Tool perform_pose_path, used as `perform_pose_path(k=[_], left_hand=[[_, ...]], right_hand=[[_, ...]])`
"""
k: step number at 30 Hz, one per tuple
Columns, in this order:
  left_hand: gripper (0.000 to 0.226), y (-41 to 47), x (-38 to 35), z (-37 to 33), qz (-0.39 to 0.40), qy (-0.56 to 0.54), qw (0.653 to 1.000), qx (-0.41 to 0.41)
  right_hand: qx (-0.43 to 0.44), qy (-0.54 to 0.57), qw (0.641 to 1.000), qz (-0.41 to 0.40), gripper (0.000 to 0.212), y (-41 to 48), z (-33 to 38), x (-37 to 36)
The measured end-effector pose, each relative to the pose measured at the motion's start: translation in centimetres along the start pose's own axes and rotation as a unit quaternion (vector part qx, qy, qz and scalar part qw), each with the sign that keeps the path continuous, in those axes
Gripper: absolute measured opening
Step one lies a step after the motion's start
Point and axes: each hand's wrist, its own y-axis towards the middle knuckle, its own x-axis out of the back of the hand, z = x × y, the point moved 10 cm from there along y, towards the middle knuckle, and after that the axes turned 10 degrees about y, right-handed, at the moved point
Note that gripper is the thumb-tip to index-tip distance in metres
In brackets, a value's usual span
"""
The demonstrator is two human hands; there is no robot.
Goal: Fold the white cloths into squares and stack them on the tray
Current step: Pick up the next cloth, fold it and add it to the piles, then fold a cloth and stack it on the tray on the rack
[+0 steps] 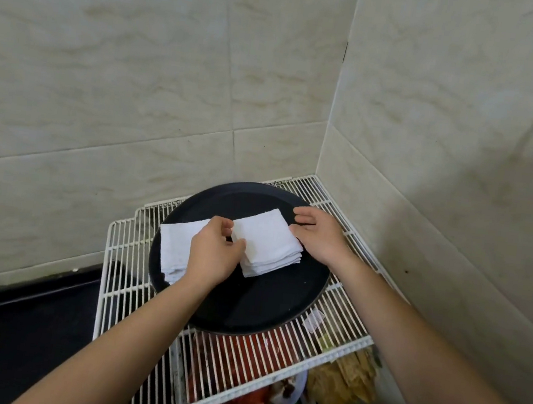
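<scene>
On the white wire rack (122, 285), pushed into the corner of the tiled wall (140, 71), sits a round black tray (246, 306). It covers most of the rack's far half, and its near rim comes about to the rack's middle.

Head view, the only one I have:

- Two piles of folded white cloths lie on the tray. The left stack (171, 251) is at the tray's left edge, its near corner reaching the rim. The right stack (268, 245) is near the tray's centre, a little toward the far side. It is several squares deep, with the layers showing along its near-right edge. The two stacks lie just beside each other. I cannot tell whether they touch, because a hand covers the gap.
- My left hand (216, 252) lies across the inner part of the left stack. Its fingers are curled, with thumb and forefinger closed in a pinch on the left edge of the right stack.
- My right hand (317, 237) comes in from the tray's right edge. Its fingers are straight and held together, tips against the right stack's far-right side, gripping nothing.
- The near half of the tray shows bare black surface.
- Under the rack's near edge I see red items (241, 348) through the wires and something tan (341, 383) by the near-right corner. I cannot make out what they are.
- A black counter (12, 322) runs off the rack's left side.
</scene>
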Motion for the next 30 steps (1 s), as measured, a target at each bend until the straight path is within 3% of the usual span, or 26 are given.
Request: perform_pose_path(k=[4, 13, 16, 20, 25, 30], left_hand=[[0.038, -2.0, -0.5, -2.1, -0.018, 0.135, 0.984, -0.112], [0.03, -2.9, -0.2, -2.1, -0.017, 0.121, 0.986, -0.115], [0.026, -3.8, 3.4, -2.2, -0.059, 0.091, 0.983, -0.147], [0.038, -6.4, 10.2, 0.2, -0.178, 0.187, 0.943, -0.209], [0.068, -10.6, 17.5, 11.5, -0.204, 0.358, 0.909, -0.062], [0.077, -18.2, 25.6, 24.8, -0.199, 0.389, 0.894, 0.103]], right_hand=[[0.028, -0.053, 0.998, -0.011, 0.034, -1.3, 0.3, 0.7], [0.072, -0.112, 0.99, -0.048, 0.029, -3.8, 1.7, 0.5], [0.117, -0.135, 0.981, -0.077, 0.029, -4.8, 4.0, 0.3], [0.193, -0.176, 0.964, -0.057, 0.035, -6.2, 8.0, -4.5], [0.293, -0.315, 0.902, 0.045, 0.062, -9.1, 11.7, -18.6], [0.368, -0.346, 0.849, 0.153, 0.071, -16.2, 13.4, -34.0]])
